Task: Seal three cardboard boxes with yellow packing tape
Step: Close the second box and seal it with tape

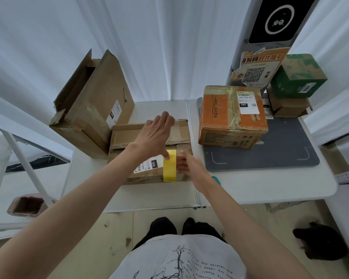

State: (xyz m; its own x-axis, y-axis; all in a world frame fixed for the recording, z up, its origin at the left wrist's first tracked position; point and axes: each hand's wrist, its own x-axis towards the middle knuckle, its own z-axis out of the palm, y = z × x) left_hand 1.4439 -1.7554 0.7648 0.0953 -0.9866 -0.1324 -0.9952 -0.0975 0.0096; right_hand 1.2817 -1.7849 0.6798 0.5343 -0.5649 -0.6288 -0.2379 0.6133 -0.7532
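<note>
While hands point(170, 147) flatten yellow tape point(169, 168), arms outstretched

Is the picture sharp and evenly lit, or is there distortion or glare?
Head view: soft, even light, no glare; wide-angle lens bends the curtains and table edges outward; the yellow tape and left hand are sharp; the right hand's fingers look slightly blurred.

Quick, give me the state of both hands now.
Left hand: open, flat on the cardboard box, thumb on the yellow tape.
Right hand: open, fingers against the tape.
</note>
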